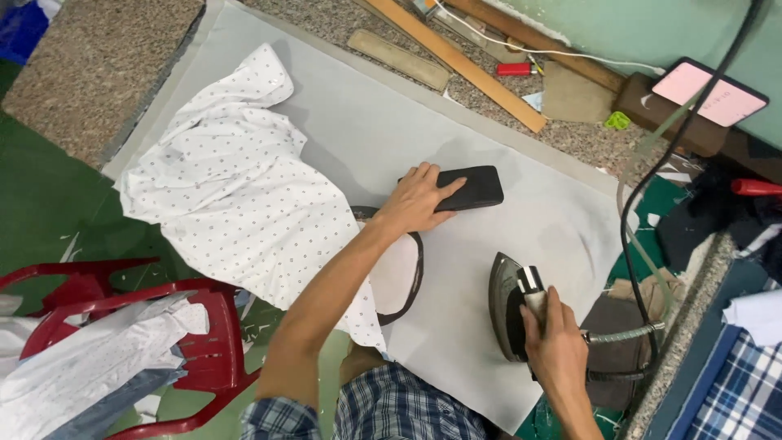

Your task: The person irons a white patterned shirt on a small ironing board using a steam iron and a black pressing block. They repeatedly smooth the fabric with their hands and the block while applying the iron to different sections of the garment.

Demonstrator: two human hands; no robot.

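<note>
Left hand flat, fingers spread loosely over the near end of a black rectangular pad, pressing it on the grey ironing mat; pad's long axis runs left-right, slightly tilted. Right hand clenched around the handle of a steam iron standing on its heel, soleplate facing left. White dotted shirt bunched on mat's left side, bare mat between pad and iron

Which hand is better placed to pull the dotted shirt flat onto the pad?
Left, probably. The left hand rests on the black block right beside the white dotted shirt; the right hand is wrapped around the iron handle, farther away.
</note>
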